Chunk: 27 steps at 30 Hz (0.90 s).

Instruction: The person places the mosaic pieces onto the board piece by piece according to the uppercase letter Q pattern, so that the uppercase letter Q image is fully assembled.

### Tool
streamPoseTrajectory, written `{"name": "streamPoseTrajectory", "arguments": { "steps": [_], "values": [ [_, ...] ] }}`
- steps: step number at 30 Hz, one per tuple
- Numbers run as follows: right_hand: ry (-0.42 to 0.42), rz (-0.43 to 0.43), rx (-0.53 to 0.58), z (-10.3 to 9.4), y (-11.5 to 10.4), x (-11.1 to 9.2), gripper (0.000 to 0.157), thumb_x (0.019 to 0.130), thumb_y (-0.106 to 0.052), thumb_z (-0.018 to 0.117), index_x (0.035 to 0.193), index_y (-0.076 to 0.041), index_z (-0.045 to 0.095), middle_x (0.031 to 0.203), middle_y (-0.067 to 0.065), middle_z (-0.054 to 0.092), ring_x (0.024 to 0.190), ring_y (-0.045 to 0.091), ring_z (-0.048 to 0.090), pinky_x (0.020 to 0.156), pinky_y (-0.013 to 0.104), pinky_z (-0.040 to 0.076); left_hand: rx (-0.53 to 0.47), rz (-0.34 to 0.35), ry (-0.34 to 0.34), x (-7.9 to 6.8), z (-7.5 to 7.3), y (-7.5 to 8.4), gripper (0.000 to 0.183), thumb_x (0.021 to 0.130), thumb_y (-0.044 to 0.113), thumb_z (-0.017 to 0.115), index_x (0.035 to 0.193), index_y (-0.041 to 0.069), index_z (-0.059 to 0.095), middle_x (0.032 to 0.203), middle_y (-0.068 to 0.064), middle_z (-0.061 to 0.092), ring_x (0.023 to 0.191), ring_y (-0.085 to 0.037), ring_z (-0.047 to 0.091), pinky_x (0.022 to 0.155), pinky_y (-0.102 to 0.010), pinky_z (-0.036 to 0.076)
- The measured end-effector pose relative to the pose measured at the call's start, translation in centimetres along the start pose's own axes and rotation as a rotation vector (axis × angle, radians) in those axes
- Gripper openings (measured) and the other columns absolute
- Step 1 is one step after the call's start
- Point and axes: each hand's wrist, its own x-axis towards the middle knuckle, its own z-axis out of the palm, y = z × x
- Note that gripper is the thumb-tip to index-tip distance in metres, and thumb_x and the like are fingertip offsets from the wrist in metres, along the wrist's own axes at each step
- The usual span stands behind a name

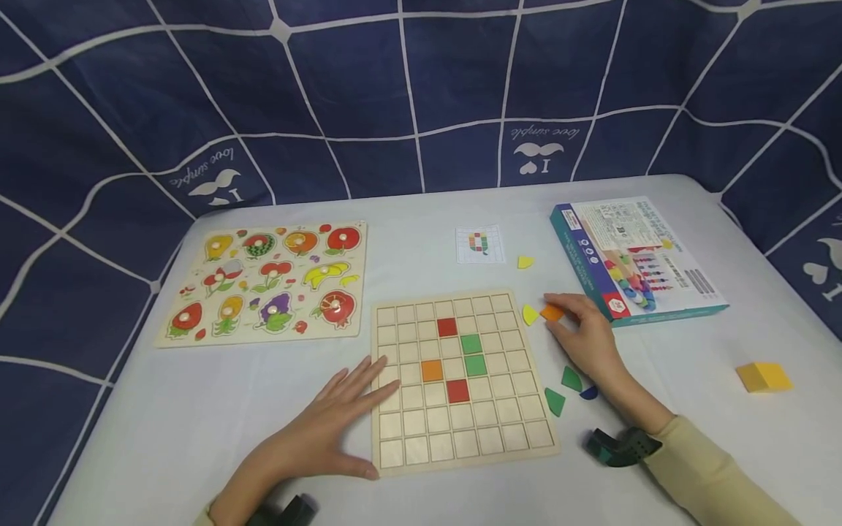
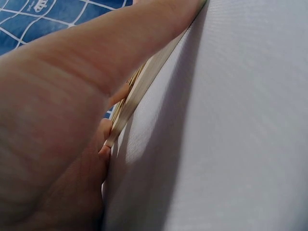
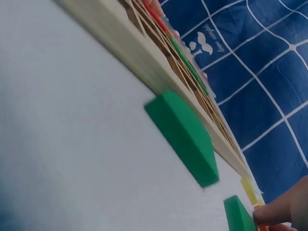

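A wooden grid board point(image 1: 413, 422) lies on the white tabletop with two red tiles, two green tiles point(image 1: 475, 364) and one orange tile point(image 1: 431, 370) in its cells. My left hand point(image 1: 329, 431) spreads its fingers along the board's left edge, fingertips over the rim and thumb at the lower corner. To the right of the board, my right hand point(image 1: 585, 343) pinches a small orange piece point(image 1: 551, 312) between thumb and fingers. Yellow piece point(image 1: 530, 315) lies just left of those fingertips. Green pieces point(image 3: 183, 137) and a dark blue piece point(image 1: 589, 393) lie below the right hand.
A fruit puzzle board point(image 1: 172, 332) is at the back left. Behind the grid lie a small pattern card point(image 1: 468, 256) and another yellow piece point(image 1: 525, 261). A toy box point(image 1: 631, 256) stands back right, and a yellow block point(image 1: 764, 378) sits far right.
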Motion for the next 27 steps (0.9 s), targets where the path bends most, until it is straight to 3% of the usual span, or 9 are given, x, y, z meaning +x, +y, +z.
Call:
{"name": "streamPoseTrajectory", "arguments": {
  "steps": [10,15,18,27],
  "values": [
    [0.05,-0.024,-0.022,0.33,0.3,0.08,0.031,0.083,0.006,0.065,0.114,0.002,0.064,0.112,0.015,0.058,0.102,0.029,0.054,0.085,0.044,0.044,0.014,-0.006,-0.007,0.02,-0.08,0.0,0.109,0.057,0.067,0.072,0.148,0.027,0.028,0.156,0.001,0.003,0.14,-0.023,-0.001,0.107,-0.054,0.005],
    [0.065,-0.025,-0.027,0.22,0.24,-0.03,0.031,0.082,0.005,0.066,0.113,0.001,0.065,0.111,0.013,0.059,0.1,0.027,0.055,0.083,0.016,0.04,0.021,-0.001,-0.008,0.09,-0.16,0.04,0.109,0.057,0.067,0.071,0.149,0.026,0.028,0.156,0.001,0.003,0.14,-0.023,0.0,0.107,-0.055,0.005],
    [0.066,-0.02,-0.014,0.16,0.18,-0.08,0.032,0.083,0.004,0.066,0.114,0.0,0.065,0.111,0.012,0.06,0.101,0.026,0.055,0.081,0.006,0.034,0.02,-0.002,-0.011,0.1,-0.18,0.07,0.109,0.057,0.067,0.071,0.149,0.026,0.028,0.156,0.001,0.003,0.14,-0.023,-0.001,0.107,-0.055,0.005],
    [0.058,-0.069,0.078,0.06,-0.63,0.28,0.031,0.082,0.002,0.068,0.113,-0.001,0.066,0.111,0.009,0.062,0.104,0.023,0.055,0.084,0.01,0.037,0.014,-0.006,-0.007,0.17,-0.17,-0.01,0.109,0.057,0.067,0.072,0.149,0.028,0.027,0.156,0.002,0.002,0.14,-0.022,-0.001,0.107,-0.054,0.006]
  ]
}}
